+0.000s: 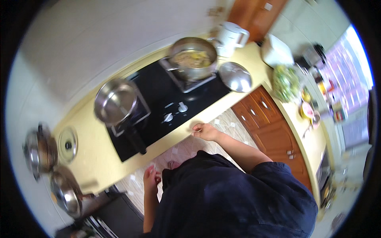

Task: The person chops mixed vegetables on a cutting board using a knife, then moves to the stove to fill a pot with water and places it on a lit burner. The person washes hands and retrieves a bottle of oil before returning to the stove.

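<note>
My right hand (205, 131) hovers by the counter's front edge, below the knobs (182, 107) of a black glass gas hob (190, 102). Its fingers are loosely curled, and blur hides whether anything small is between them. My left hand (151, 178) hangs low beside my dark shirt, over the floor, its fingers bent and blurred. On the hob's left burner stands a bare steel saucepan (116, 102), its black handle pointing towards me. A steel wok (193, 70) on the right burner holds yellowish food (192, 59). Beside it lies a domed steel lid (235, 77).
A glass lid (68, 145), a steel pot (40, 150) and another steel pan (67, 192) occupy the left. At the back right are a white kettle (229, 38) and a white container (276, 52). Bagged green vegetables (285, 83) lie on the right counter, above wooden cabinets (271, 134).
</note>
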Available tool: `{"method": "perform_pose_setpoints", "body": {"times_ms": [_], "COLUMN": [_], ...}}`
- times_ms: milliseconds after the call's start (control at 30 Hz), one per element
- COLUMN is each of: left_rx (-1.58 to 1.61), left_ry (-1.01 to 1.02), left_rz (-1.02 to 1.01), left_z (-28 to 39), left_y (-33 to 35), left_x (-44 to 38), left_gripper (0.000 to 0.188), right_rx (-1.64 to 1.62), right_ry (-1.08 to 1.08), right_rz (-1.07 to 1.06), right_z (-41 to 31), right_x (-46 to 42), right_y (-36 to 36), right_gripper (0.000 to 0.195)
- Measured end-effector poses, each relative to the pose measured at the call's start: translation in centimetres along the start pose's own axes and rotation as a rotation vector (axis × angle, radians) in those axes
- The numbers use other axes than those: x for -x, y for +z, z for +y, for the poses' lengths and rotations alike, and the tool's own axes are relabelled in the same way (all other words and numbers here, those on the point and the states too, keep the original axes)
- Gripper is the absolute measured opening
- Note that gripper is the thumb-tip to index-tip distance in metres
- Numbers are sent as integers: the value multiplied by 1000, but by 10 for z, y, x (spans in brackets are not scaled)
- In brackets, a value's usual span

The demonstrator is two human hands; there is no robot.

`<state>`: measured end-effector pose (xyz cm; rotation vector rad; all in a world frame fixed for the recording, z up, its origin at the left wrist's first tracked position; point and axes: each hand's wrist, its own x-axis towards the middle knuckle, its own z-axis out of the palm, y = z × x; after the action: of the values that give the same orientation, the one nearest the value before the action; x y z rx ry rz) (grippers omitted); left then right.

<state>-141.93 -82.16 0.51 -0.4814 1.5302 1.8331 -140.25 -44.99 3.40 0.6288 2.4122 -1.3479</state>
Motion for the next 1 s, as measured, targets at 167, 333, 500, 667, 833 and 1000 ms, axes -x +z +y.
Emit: {"method": "perform_pose_setpoints", "body": {"times_ms": [167, 333, 500, 667, 833, 1000], "left_rx": [-316, -401, -548, -665, -788, -912], "left_ry": [-61, -16, 57, 8, -69, -129], "left_rz": [-31, -163, -377, -559, -658, -773], "left_z": [5, 0, -26, -74, -101, -114], "left_y": [34, 139, 266, 368, 432, 494], "left_x": [8, -7, -10, 0, 12, -6], "left_gripper": [29, 31, 31, 35, 34, 33], "right_rx": [-16, 48, 100, -90, -74, -240], "right_ry": [133, 286, 560, 607, 758, 848], "right_rz": [148, 288, 346, 551, 672, 862], "right_z": [77, 189, 254, 321, 333, 351], "right_x": [67, 148, 247, 316, 364, 379], "right_y": [-34, -55, -80, -90, -104, -92], "right_gripper": [49, 49, 47, 42, 39, 37]}}
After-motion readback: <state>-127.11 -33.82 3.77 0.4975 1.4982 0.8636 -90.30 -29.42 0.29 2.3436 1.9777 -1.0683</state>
